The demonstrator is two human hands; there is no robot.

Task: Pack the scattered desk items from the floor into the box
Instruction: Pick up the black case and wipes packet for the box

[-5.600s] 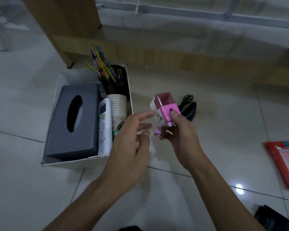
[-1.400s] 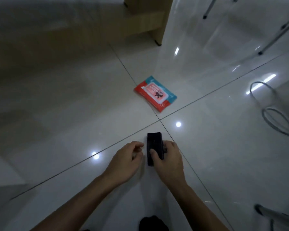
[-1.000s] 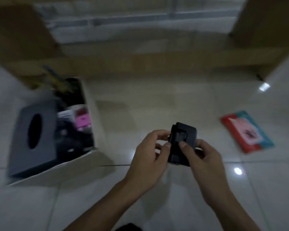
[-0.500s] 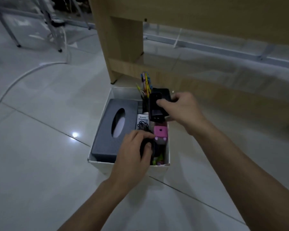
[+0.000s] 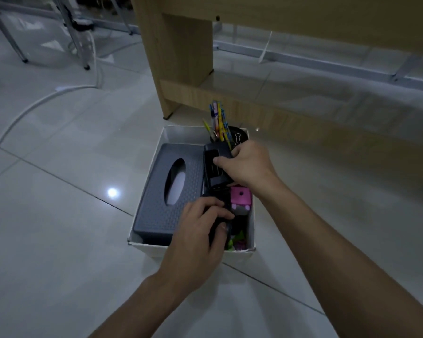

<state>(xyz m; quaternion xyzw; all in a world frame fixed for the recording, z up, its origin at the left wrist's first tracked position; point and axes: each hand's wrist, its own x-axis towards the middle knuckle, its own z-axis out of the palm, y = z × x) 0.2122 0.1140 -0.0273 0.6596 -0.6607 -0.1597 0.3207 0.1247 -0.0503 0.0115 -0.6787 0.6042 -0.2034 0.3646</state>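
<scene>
A white box (image 5: 147, 245) stands on the tiled floor by a wooden desk leg. Inside lie a grey tissue box (image 5: 161, 206), a black pen cup with coloured pens (image 5: 221, 129) and a pink sharpener (image 5: 241, 201). My right hand (image 5: 247, 164) grips a black hole punch (image 5: 215, 169) and holds it low over the box's right half, just behind the sharpener. My left hand (image 5: 198, 237) curls round a dark object (image 5: 219, 224) at the box's near right; what it is I cannot make out.
A wooden desk leg and crossbar (image 5: 181, 59) rise right behind the box. A white cable (image 5: 34, 103) curves over the floor at the left, and metal chair legs (image 5: 81, 42) stand at the far left.
My right hand has lowered the hole punch further into the box, towards the sharpener. My left hand stays on the dark object at the box's near right.
</scene>
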